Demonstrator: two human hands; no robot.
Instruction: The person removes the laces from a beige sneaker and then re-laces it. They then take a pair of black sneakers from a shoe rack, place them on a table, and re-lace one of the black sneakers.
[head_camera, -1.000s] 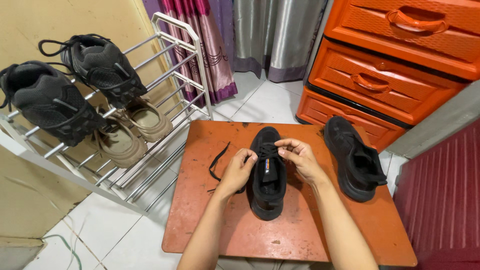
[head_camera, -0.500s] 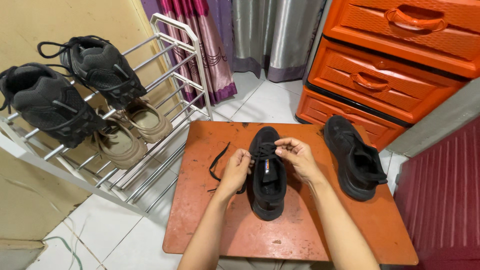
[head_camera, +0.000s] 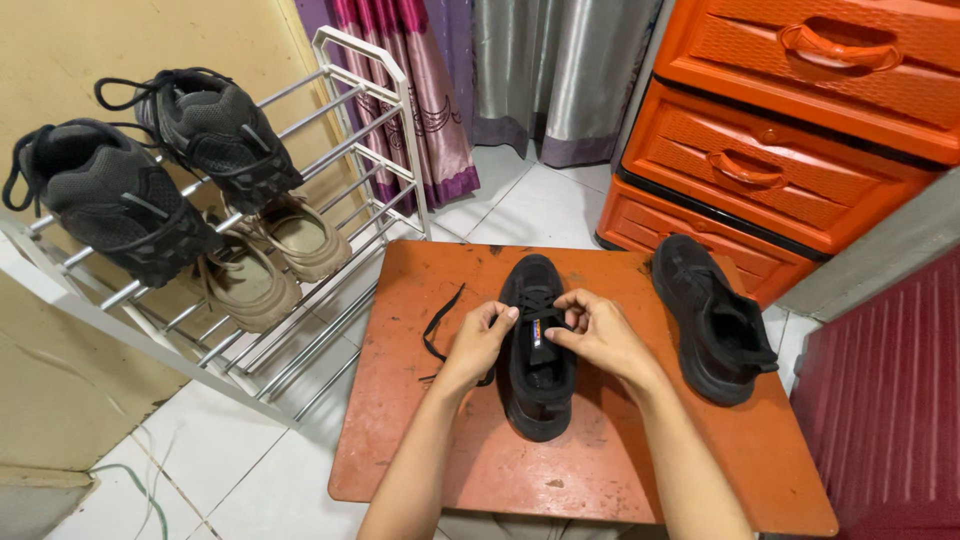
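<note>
At frame centre, the left hand (head_camera: 478, 340) and right hand (head_camera: 596, 335) pinch the black lace (head_camera: 537, 303) of a black shoe (head_camera: 537, 345), fingers closed on it. The shoe stands on the orange counter (head_camera: 620, 450), its mate (head_camera: 712, 318) right of it.

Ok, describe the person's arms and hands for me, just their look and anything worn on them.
Both forearms are bare from the bottom edge of the picture up to the wrists: no sleeves show. The left hand and right hand wear no gloves, and no ring, watch or bracelet can be seen. The fingers are bare, with short, unpainted nails. No marks or bandages are visible.
</note>
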